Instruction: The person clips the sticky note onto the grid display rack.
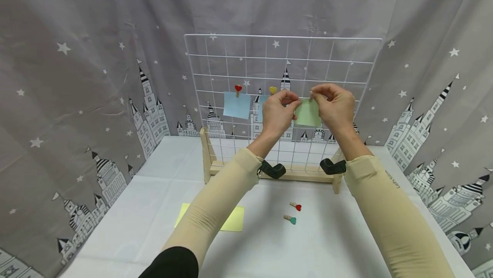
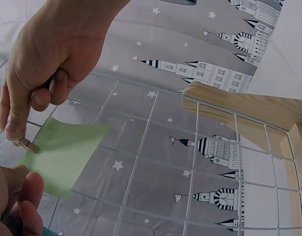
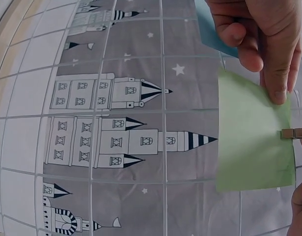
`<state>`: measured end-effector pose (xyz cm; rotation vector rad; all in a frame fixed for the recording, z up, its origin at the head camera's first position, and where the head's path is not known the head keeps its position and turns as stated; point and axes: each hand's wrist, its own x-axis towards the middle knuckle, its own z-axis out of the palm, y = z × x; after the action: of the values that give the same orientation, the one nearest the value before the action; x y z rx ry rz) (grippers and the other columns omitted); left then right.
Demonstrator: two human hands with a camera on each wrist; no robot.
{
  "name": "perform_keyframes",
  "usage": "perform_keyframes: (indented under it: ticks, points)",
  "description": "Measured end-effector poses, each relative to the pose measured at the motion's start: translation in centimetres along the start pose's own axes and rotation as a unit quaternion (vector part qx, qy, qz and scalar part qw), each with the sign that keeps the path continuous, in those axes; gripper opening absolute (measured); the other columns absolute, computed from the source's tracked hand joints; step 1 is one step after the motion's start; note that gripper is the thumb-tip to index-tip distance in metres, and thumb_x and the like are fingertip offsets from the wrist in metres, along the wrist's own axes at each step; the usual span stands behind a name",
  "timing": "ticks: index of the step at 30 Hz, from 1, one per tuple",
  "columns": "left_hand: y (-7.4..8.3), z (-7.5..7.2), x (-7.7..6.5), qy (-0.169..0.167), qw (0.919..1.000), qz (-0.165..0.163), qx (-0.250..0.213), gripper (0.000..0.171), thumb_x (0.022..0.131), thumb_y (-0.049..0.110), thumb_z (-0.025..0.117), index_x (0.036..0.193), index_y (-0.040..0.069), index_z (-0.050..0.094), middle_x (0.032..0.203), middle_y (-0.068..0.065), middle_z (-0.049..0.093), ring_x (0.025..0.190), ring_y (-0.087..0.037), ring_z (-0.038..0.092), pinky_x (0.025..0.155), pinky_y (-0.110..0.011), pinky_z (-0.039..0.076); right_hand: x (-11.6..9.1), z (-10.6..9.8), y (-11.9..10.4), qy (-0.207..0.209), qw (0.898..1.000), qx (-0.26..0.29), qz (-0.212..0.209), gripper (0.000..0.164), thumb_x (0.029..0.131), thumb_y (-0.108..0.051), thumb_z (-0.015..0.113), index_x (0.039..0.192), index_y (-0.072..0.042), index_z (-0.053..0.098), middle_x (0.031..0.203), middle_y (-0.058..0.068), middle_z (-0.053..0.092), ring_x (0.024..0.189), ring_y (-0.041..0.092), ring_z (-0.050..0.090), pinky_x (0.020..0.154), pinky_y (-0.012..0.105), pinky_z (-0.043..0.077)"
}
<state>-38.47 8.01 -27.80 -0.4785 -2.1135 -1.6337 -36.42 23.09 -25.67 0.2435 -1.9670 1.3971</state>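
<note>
On the white wire grid (image 1: 265, 57), a green sticky note (image 1: 308, 113) lies against the wires. My left hand (image 1: 278, 111) pinches the note at its upper left corner. In my right hand (image 1: 334, 104) a small wooden clothespin (image 3: 292, 133) is pinched by its end, its jaws over the note's top edge. A blue sticky note (image 1: 236, 105) hangs to the left under a red heart clothespin (image 1: 238, 89). Another blue note (image 1: 261, 107), under a yellow heart clothespin (image 1: 273, 90), is partly hidden behind my left hand.
The grid stands in a wooden base (image 1: 296, 176) on a white table (image 1: 154, 209). Yellow sticky notes (image 1: 234, 220) lie partly under my left forearm. A red heart clothespin (image 1: 296, 206) and a green heart clothespin (image 1: 290, 219) lie in front of the base. A grey castle-print curtain (image 1: 96, 21) hangs behind.
</note>
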Motion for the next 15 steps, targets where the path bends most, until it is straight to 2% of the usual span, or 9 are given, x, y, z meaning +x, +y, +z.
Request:
perform_keyframes:
  ticks: [3, 5, 15]
  points:
    - [-0.02, 0.00, -0.06, -0.001, 1.0000, 0.003, -0.005, 0.009, 0.094, 0.016, 0.077, 0.099, 0.009, 0.075, 0.097, -0.005, 0.080, 0.051, -0.011, 0.064, 0.050, -0.024, 0.055, -0.04, -0.05, 0.13, -0.003, 1.000, 0.016, 0.004, 0.009, 0.094, -0.010, 0.076, 0.099, -0.002, 0.078, 0.087, -0.001, 0.079, 0.054, 0.002, 0.059, 0.047, 0.015, 0.047]
    - [-0.02, 0.02, -0.11, -0.001, 1.0000, 0.003, -0.007, 0.009, 0.094, 0.016, 0.077, 0.098, 0.009, 0.074, 0.097, -0.005, 0.080, 0.051, -0.011, 0.064, 0.049, -0.024, 0.055, -0.06, -0.11, 0.19, -0.006, 1.000, 0.029, 0.006, 0.010, 0.094, -0.008, 0.076, 0.099, -0.001, 0.078, 0.086, -0.002, 0.079, 0.049, 0.002, 0.056, 0.046, 0.015, 0.046]
    - [-0.05, 0.10, -0.20, -0.001, 1.0000, 0.004, -0.005, 0.008, 0.094, 0.016, 0.077, 0.098, 0.009, 0.074, 0.098, -0.006, 0.080, 0.053, -0.010, 0.065, 0.052, -0.025, 0.057, -0.15, -0.12, 0.24, -0.017, 0.998, 0.052, 0.004, 0.014, 0.094, -0.005, 0.074, 0.104, 0.004, 0.076, 0.103, 0.018, 0.079, 0.048, 0.001, 0.059, 0.048, 0.017, 0.051]
